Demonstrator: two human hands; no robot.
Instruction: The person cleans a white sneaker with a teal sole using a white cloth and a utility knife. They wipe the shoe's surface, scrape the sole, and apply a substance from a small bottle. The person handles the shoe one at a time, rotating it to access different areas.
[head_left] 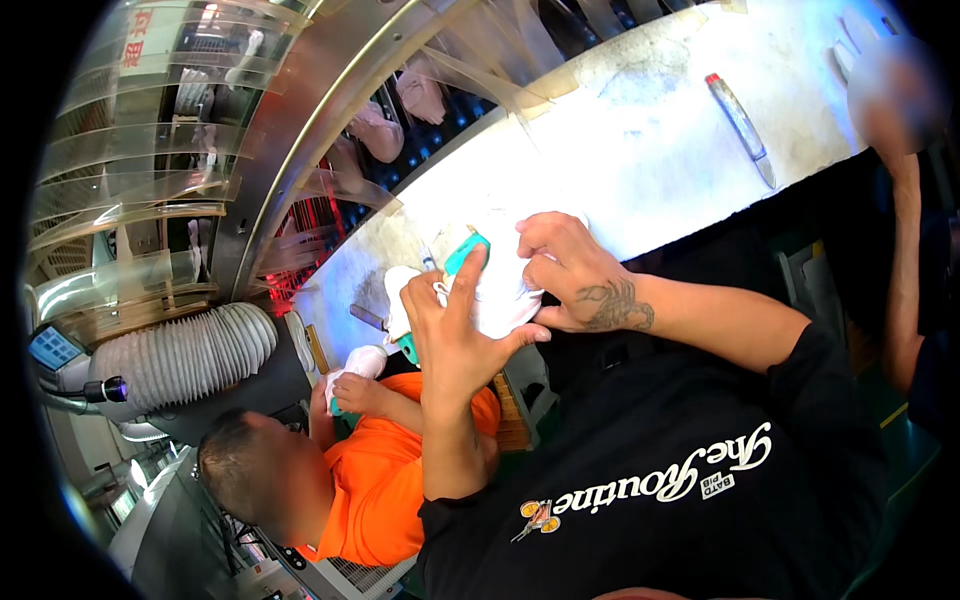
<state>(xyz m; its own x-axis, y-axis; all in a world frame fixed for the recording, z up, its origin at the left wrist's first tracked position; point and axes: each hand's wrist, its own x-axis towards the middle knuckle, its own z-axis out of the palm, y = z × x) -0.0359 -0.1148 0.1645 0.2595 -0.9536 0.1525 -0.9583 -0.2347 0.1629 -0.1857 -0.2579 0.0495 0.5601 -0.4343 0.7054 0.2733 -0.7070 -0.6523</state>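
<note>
Nearby, knife [742, 128] on workbench [640, 160]

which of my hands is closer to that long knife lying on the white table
Right. Your right hand grips the white shoe well short of the knife; your left hand is farther away, on the shoe's other side.

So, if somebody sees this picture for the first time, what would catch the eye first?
Probably the two hands in the middle: the left hand and the tattooed right hand hold a white shoe with a teal part at the edge of a pale worktable. Below left, a co-worker in an orange shirt handles another white shoe. A red-tipped tool lies on the table, upper right.
</note>
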